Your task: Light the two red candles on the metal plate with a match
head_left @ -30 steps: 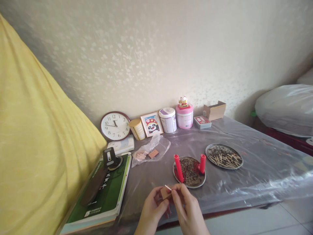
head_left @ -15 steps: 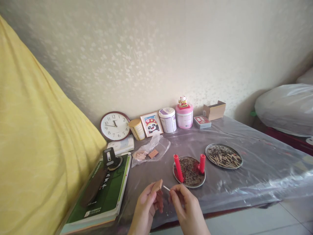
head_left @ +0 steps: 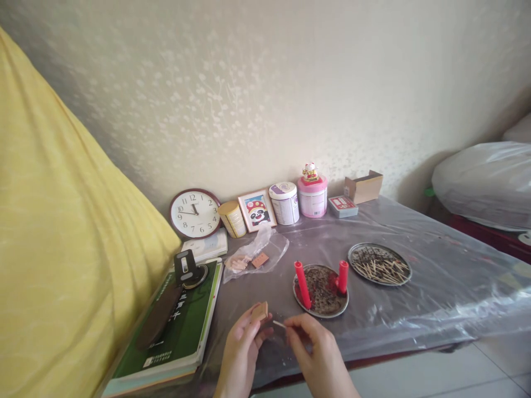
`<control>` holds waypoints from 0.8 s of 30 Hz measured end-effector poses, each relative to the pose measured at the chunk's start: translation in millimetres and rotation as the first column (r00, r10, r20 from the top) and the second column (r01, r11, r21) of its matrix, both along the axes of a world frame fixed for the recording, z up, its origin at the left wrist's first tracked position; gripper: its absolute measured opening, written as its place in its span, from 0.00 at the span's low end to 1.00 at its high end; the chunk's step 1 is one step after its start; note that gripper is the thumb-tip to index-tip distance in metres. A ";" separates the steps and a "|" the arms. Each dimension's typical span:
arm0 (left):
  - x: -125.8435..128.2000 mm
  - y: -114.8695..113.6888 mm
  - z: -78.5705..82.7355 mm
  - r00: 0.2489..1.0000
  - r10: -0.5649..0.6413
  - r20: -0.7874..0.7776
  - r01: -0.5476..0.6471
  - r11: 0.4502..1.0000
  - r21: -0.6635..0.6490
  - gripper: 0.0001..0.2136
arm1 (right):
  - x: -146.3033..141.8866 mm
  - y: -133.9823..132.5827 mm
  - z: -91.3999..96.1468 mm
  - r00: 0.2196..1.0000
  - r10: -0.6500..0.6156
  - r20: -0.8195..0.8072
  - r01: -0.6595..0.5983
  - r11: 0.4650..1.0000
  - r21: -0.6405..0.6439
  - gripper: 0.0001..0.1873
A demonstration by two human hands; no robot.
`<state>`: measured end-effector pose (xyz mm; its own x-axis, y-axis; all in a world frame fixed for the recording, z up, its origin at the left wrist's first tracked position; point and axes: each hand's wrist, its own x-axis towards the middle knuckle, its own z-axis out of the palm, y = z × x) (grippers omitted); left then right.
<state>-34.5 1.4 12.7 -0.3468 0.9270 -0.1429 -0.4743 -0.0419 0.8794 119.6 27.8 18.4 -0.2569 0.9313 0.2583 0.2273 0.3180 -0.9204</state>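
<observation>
My left hand (head_left: 243, 348) is closed round a small brown matchbox (head_left: 259, 312), held up at the table's front edge. My right hand (head_left: 317, 354) pinches a thin pale matchstick (head_left: 279, 324) whose tip points left toward the box, a short gap apart from it. Just beyond my hands a round metal plate (head_left: 321, 289) carries two red candles (head_left: 302, 284), unlit, one leaning at its left and a shorter one at its right.
A second metal plate (head_left: 379, 263) holds several matchsticks. A clear plastic bag (head_left: 255, 255) with small boxes lies left of the candles. A green book (head_left: 174, 323) and yellow cloth (head_left: 53, 249) fill the left. A clock (head_left: 194, 213), picture frame (head_left: 257, 210) and tins line the wall.
My hands have drawn slightly apart and sunk lower. The match, earlier resting against the box, now sits clear of it, and the box has shifted left.
</observation>
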 end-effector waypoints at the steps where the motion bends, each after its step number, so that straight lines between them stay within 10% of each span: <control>1: 0.1 0.2 -0.7 0.999 -0.011 -0.030 0.011 1.000 -0.002 0.14 | 1.0 1.2 0.2 0.999 -0.041 -0.025 0.040 0.999 -0.016 0.09; 11: 6.2 -2.9 -8.5 0.994 -0.105 -0.005 0.105 0.993 0.063 0.20 | -6.7 -6.0 -1.7 0.977 0.212 -0.027 -0.214 0.972 -0.098 0.07; 18: 0.8 1.4 -15.8 0.993 -0.113 -0.023 0.115 0.985 0.129 0.22 | 1.5 -1.2 10.9 0.989 0.088 -0.120 -0.105 0.984 -0.147 0.11; 24: 7.5 -0.5 -26.1 0.959 -0.281 -0.031 0.282 0.945 0.168 0.26 | 2.7 -4.3 18.7 0.935 0.228 -0.271 -0.272 0.953 -0.136 0.13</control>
